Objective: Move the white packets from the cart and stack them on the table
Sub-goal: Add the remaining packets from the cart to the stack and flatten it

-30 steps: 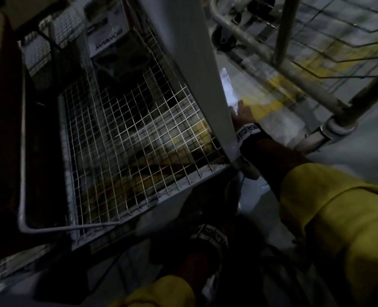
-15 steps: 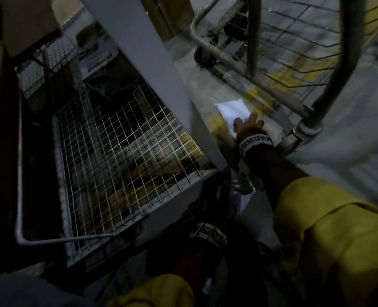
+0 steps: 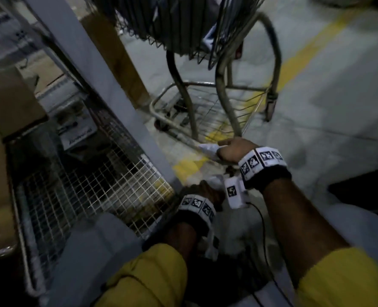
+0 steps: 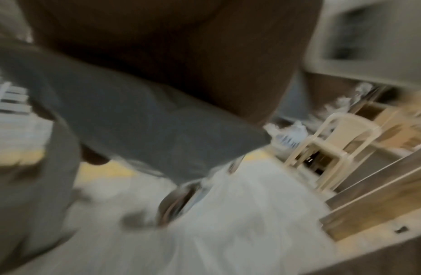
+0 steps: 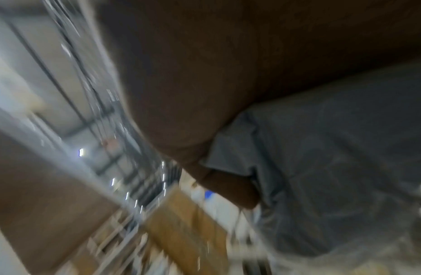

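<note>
Wire mesh forms the big rack [image 3: 77, 191] on the left, holding cardboard boxes [image 3: 8, 103]. Beyond it stands the cart [image 3: 196, 25], its basket packed with dark upright packets too blurred to identify. Low near the floor, the right hand [image 3: 232, 151] grips a white packet [image 3: 208, 149]; just below, the left hand [image 3: 203, 193] clutches another packet [image 4: 138, 119].

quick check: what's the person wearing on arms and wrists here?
Both arms wear rolled-up yellow sleeves, forearms bare. Each wrist carries a black strap topped by a white band of square black-and-white fiducial markers; the left one matches. A small white camera module with its own marker hangs under the right wrist, trailing a thin black cable.
</note>
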